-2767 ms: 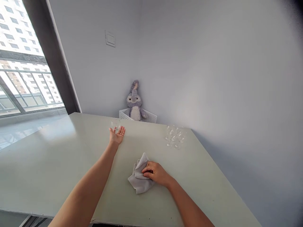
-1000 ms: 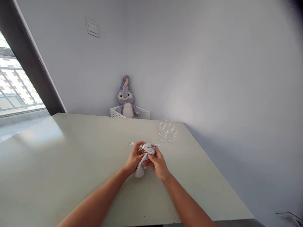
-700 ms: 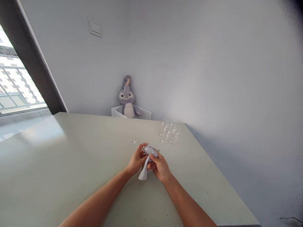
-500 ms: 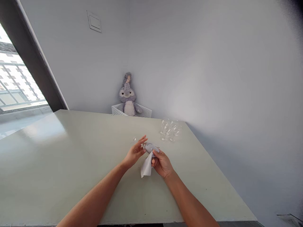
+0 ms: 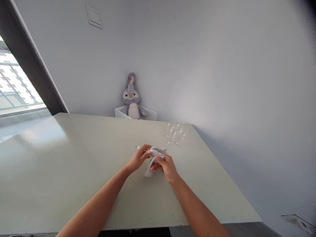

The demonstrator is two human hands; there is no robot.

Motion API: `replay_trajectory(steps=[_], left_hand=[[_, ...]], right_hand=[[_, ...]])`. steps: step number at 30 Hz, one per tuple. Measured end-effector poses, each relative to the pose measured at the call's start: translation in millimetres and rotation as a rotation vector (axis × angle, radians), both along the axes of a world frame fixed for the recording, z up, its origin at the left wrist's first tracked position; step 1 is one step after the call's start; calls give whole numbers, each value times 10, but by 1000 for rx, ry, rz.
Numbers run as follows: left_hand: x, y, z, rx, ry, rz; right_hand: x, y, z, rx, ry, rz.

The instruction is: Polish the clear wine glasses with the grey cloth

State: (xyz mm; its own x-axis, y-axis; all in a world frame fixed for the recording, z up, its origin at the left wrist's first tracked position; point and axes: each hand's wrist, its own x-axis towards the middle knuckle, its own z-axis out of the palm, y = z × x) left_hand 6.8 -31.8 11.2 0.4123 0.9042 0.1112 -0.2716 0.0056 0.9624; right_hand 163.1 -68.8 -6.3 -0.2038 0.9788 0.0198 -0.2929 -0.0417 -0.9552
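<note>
Above the middle of the table, my left hand (image 5: 138, 159) pinches one end of a small clear glass, probably by its stem or foot. Most of that glass is hidden by a white cloth (image 5: 156, 152) wrapped about it. My right hand (image 5: 168, 167) grips the cloth around the bowl end, with a loose corner (image 5: 148, 171) of cloth hanging below, slightly blurred. Just beyond my left fingers, another small clear glass item (image 5: 136, 147) is partly hidden. Several stemmed glasses (image 5: 175, 133) stand grouped farther back at the right.
The pale table (image 5: 74, 171) meets walls at the back and right. A grey plush rabbit (image 5: 132, 98) sits in a white perforated basket (image 5: 151, 114) behind the far edge. A window (image 5: 17, 85) is at the left, and a light switch (image 5: 94, 16) on the wall.
My left fingers, spread apart before, have closed on the glass end. The cloth now covers more of the glass, and its hanging corner has swung up and left. The view has shifted slightly.
</note>
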Motion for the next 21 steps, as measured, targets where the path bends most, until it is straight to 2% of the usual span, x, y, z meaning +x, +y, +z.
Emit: replay_trajectory(steps=[3,5,8,11,14,16,19,21], left_hand=[[0,-25,37,50,-9,-33],[-13,-20,45,71,5,-17],[-39,7,30,24,19,-12],[-46,20,2,-38,100,-34],[-24,-4,-13,-48,134,-22],[-5,-31,-11,-14,109,-39],[10,-55,4,63,119,-81],[9,-52,15,101,148,-71]], right_hand=[[35,51,-6,-131,244,20],[17,40,-16,-131,241,44],[-53,-38,-15,9,10,49],[-111,-119,3,206,-293,-7],[-113,-126,23,253,-390,-43],[-85,-86,33,150,-265,-56],[-33,-17,39,-43,37,-49],[-25,-4,30,-80,114,-20]])
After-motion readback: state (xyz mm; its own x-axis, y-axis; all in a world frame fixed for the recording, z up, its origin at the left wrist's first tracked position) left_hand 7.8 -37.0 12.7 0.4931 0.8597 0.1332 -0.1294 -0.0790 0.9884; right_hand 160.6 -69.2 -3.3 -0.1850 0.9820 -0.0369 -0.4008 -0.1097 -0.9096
